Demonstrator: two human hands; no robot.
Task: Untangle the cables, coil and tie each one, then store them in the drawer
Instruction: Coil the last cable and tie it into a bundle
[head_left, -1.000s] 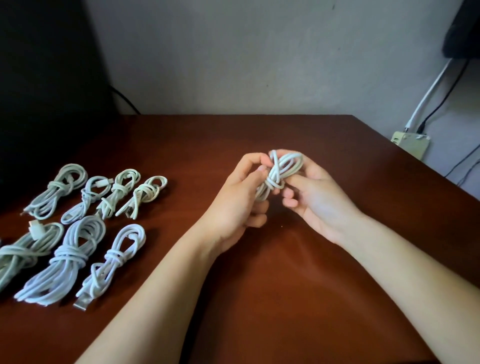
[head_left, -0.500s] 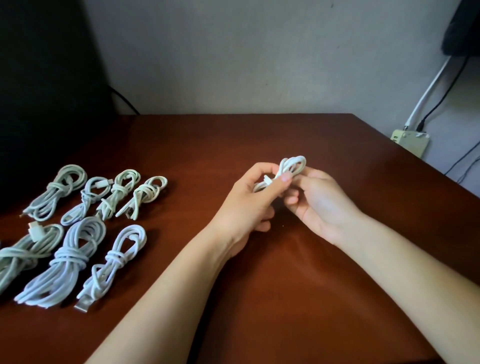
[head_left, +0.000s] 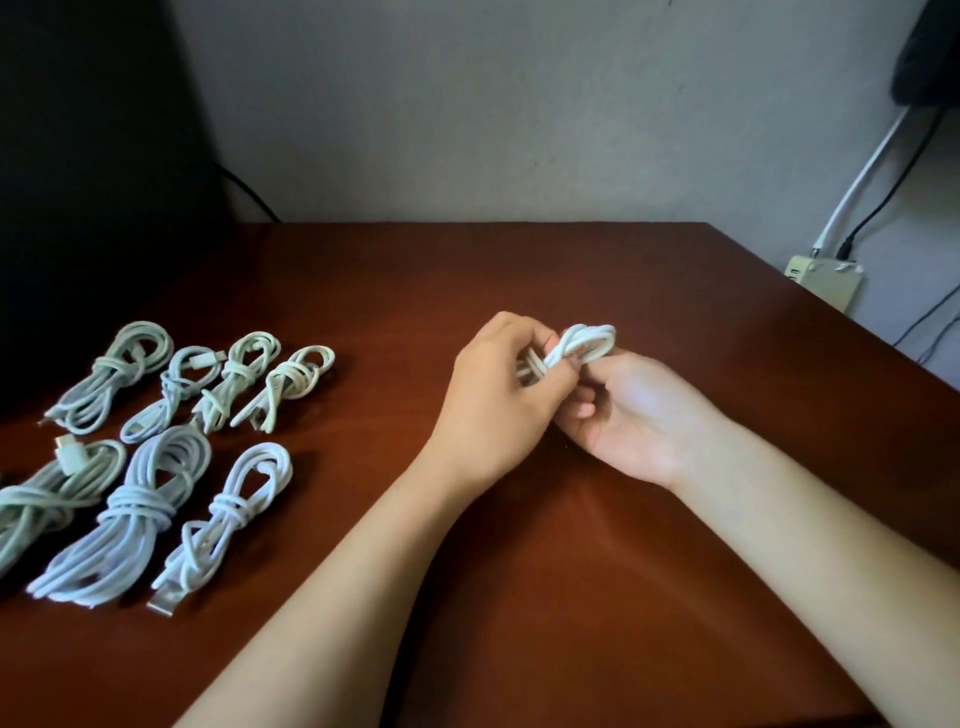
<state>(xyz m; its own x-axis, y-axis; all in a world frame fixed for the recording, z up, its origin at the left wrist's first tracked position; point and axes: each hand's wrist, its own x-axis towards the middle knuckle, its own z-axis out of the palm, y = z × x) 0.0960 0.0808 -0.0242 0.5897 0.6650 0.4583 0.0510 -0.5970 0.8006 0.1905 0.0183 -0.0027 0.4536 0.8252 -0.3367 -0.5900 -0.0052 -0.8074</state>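
Both hands meet above the middle of the table, curled around one small white cable (head_left: 584, 345) — the left hand (head_left: 493, 400) pinches its wrapped waist, the right hand (head_left: 631, 415) cradles it from below with fingers bent, smooth rounded loops poking out on top. The table (head_left: 571, 597) is glossy reddish-brown wood. Far left lie seven tied bundles (head_left: 140, 509) — pale, rubbery coils in two rows.

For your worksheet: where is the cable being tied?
The cable is right of centre in the head view, gripped between left hand and right hand above the table.
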